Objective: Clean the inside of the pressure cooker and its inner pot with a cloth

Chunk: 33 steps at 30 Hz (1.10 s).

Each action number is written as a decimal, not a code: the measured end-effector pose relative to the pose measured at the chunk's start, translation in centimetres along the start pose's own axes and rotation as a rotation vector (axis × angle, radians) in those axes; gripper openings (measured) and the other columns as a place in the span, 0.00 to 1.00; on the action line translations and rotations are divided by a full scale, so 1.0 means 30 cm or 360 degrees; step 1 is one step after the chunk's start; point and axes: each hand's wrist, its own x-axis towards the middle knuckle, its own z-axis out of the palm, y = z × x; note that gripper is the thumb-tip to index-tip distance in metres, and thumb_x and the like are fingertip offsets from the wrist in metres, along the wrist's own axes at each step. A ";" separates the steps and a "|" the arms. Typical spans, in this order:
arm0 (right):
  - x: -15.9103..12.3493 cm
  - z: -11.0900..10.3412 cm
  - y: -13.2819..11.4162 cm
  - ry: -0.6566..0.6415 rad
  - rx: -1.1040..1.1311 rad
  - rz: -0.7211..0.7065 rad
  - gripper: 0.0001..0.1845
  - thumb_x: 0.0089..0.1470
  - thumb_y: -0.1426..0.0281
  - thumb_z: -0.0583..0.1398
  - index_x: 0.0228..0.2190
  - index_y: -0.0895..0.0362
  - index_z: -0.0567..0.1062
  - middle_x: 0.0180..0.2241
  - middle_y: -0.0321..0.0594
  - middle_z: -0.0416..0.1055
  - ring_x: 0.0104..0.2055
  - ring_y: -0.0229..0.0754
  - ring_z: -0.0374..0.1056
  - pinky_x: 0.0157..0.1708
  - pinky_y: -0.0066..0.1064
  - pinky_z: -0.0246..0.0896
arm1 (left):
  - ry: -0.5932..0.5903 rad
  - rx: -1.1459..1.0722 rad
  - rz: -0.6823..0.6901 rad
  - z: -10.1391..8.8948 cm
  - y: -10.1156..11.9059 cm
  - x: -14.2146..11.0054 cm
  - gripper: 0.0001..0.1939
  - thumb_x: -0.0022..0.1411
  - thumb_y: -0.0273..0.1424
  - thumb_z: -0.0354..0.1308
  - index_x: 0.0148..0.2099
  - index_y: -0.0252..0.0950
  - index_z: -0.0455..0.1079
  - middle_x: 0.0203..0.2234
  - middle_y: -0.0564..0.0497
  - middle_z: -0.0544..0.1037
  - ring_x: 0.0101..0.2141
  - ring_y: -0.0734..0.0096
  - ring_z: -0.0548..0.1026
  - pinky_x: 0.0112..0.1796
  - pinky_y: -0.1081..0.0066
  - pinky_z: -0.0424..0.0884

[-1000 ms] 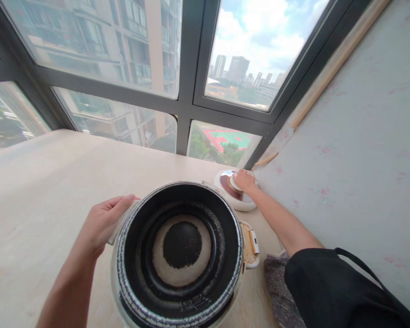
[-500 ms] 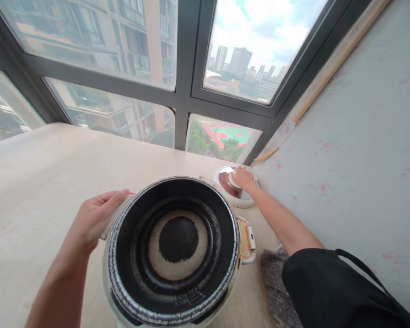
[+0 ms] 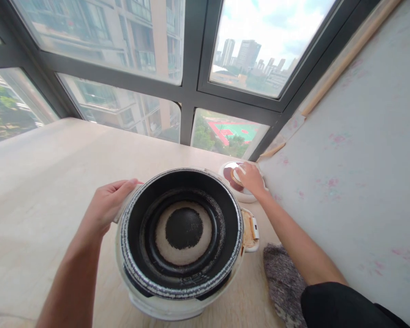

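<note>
An open rice cooker body (image 3: 181, 237) stands on the pale counter, its dark empty well and round heating plate showing. My left hand (image 3: 107, 205) wraps round the cooker's left rim, fingers curled on its white side handle. My right hand (image 3: 251, 178) reaches to the far right and grips the knob of a round white and dark red lid (image 3: 237, 187) lying flat on the counter beside the wall.
A pale stone counter (image 3: 44, 182) runs along dark-framed windows. A white wall (image 3: 355, 150) stands at the right. A grey cloth (image 3: 282, 282) lies on the counter by the cooker's right side, near my right arm.
The view shifted slightly. My right hand stays on the lid's knob and my left hand stays on the cooker's rim; neither object has clearly moved.
</note>
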 end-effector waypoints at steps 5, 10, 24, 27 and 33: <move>-0.201 -0.063 -0.088 -0.0333 0.1431 0.0308 0.28 0.58 0.45 0.57 0.46 0.52 0.77 0.51 0.46 0.77 0.55 0.51 0.72 0.56 0.43 0.66 | -0.0026 -0.0075 0.0035 0.002 -0.005 -0.005 0.20 0.47 0.45 0.67 0.36 0.34 0.81 0.27 0.51 0.82 0.28 0.70 0.73 0.29 0.74 0.67; -0.469 -0.120 -0.207 -0.0454 0.2169 0.0466 0.26 0.53 0.46 0.64 0.45 0.51 0.80 0.55 0.42 0.75 0.61 0.52 0.67 0.62 0.44 0.62 | -0.0064 -0.0106 0.0047 0.002 -0.011 -0.016 0.21 0.48 0.44 0.65 0.38 0.33 0.80 0.24 0.52 0.79 0.26 0.69 0.72 0.28 0.73 0.66; -0.591 -0.116 -0.293 -0.0022 0.2282 0.0580 0.15 0.48 0.63 0.66 0.39 0.55 0.81 0.46 0.42 0.80 0.49 0.49 0.75 0.53 0.42 0.67 | -0.0132 -0.0590 0.0113 -0.001 -0.047 -0.060 0.22 0.42 0.37 0.70 0.40 0.31 0.80 0.31 0.48 0.83 0.31 0.66 0.76 0.33 0.72 0.71; -0.613 -0.102 -0.328 0.0026 0.2313 0.0590 0.13 0.46 0.65 0.67 0.36 0.55 0.81 0.47 0.42 0.80 0.46 0.47 0.75 0.50 0.40 0.69 | -0.0025 -0.0661 0.0055 -0.026 -0.050 -0.047 0.23 0.39 0.34 0.71 0.40 0.31 0.80 0.33 0.48 0.83 0.35 0.64 0.77 0.38 0.70 0.72; -0.641 -0.048 -0.419 0.0063 0.2409 0.0596 0.09 0.43 0.68 0.66 0.31 0.55 0.78 0.44 0.40 0.80 0.44 0.44 0.75 0.48 0.38 0.69 | 0.0179 -0.0517 0.0060 -0.108 -0.026 -0.026 0.21 0.36 0.31 0.70 0.38 0.33 0.80 0.30 0.52 0.82 0.34 0.66 0.76 0.36 0.72 0.71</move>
